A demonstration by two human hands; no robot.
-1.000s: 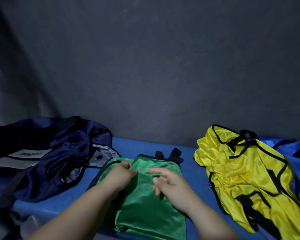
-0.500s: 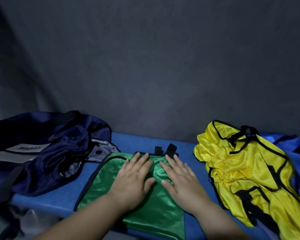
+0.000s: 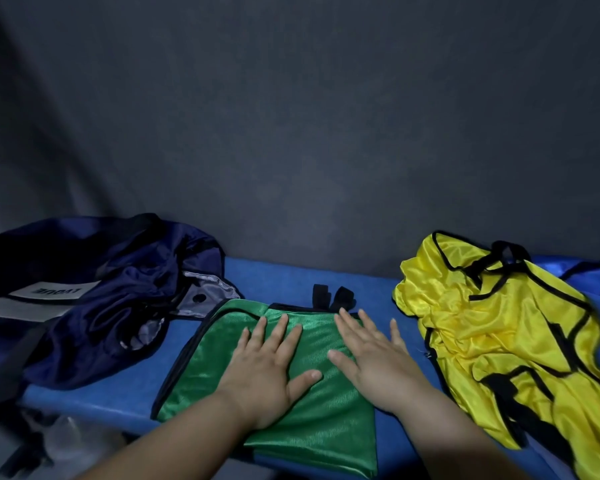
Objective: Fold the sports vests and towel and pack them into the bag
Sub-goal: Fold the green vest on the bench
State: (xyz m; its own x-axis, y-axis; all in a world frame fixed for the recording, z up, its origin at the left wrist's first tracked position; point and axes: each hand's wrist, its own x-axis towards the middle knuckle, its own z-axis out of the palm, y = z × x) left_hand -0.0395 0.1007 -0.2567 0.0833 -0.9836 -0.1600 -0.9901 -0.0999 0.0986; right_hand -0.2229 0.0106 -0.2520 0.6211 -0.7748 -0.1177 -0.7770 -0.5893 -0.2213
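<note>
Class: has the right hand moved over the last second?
Yes. The right hand moved forward along the green vest, its fingertips now near the black straps at the far edge.

Left grip (image 3: pixel 267 372) and right grip (image 3: pixel 374 365) side by side, palms down; fingers straight and spread

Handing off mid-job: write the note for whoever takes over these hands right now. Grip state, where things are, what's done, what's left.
Left hand: open, flat on the green vest, holding nothing.
Right hand: open, flat on the same vest.
Things: green vest folded on the blue table, centre; yellow vest crumpled at right; navy bag slumped at left.
Done: green vest looks folded and pressed flat.
Left: pack it, then fold and pack the yellow vest. No towel in view.
</note>
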